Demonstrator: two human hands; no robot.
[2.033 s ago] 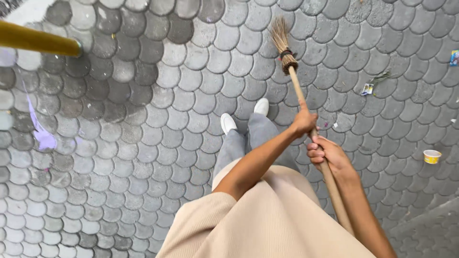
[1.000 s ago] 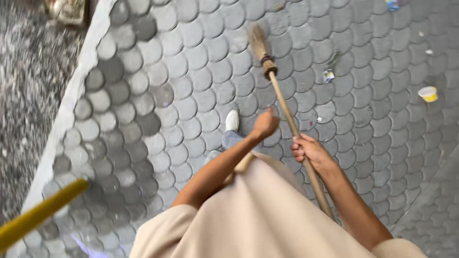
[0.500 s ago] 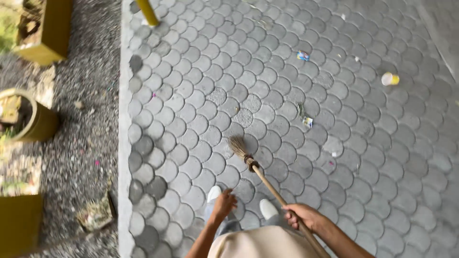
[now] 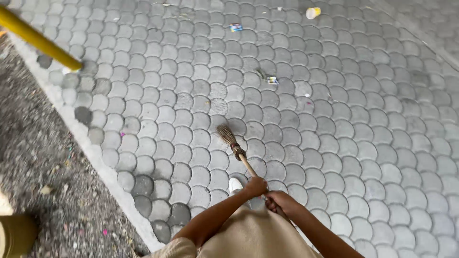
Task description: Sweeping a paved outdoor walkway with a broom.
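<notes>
Both hands grip one broom [image 4: 234, 148]: the left hand [image 4: 256, 185] is closed around the wooden handle higher toward the bristles, the right hand [image 4: 279, 200] is wrapped around it just behind, close to the body. The brush end rests on the grey scalloped paving [image 4: 363, 143] ahead and slightly left of the left hand. Well ahead of the hands lies a small crumpled wrapper [image 4: 272, 80], pale with yellow and blue. Farther off lie a small blue packet [image 4: 235, 27] and a tipped yellow and white cup [image 4: 313, 12], its contents too small to tell. A white shoe [image 4: 234, 184] peeks out just left of the left hand, mostly hidden by the forearm. A yellow pole [image 4: 38, 40], cut off by the picture's edge, crosses far to the left, above the gravel strip [image 4: 38, 172].
</notes>
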